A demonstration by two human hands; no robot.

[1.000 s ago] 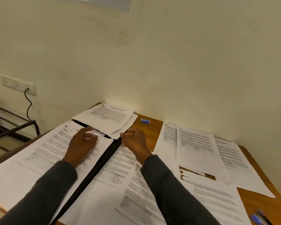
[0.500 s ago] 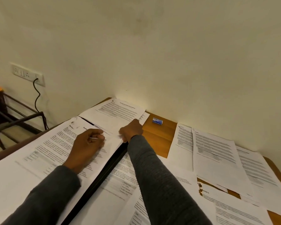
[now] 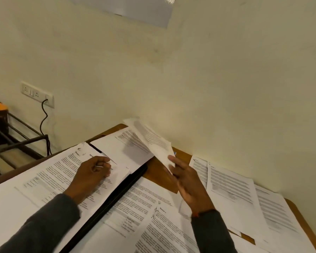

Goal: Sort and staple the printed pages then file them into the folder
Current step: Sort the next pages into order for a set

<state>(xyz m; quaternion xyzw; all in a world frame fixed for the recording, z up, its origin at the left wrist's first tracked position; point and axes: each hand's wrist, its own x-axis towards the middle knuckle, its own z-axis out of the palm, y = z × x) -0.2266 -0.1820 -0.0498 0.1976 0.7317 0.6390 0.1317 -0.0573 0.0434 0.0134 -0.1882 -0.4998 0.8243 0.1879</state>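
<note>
— So, where does the job stand?
— Sorting phase, by my read. Right hand (image 3: 186, 181) holds the lifted sheets (image 3: 150, 141) by their near corner, thumb on top, fingers behind. The sheets are tilted up, clear of the bench (image 3: 157, 174), over its far edge by the wall.
— Left hand?
— Left hand (image 3: 92, 172) rests on the left stack (image 3: 49, 181), fingers curled in. There is a thin pale sliver at the fingertips; cannot tell whether it is pinched or only a page edge.
— Folder?
— Black folder (image 3: 117, 196) lies on the bench between the left stack and the middle pages (image 3: 135, 212), largely covered by paper. Cannot tell whether the left stack sits in it or merely on it.
— Anything stapled?
— No staple legible, no stapler identifiable. More pages (image 3: 232, 189) are spread at the right, overlapping, well apart from the folder.
— Estimate?
— Early to middle. Several loose groups are out on the bench. Judged remaining: finish collating, staple each set, file. Nothing is plainly filed yet.
</note>
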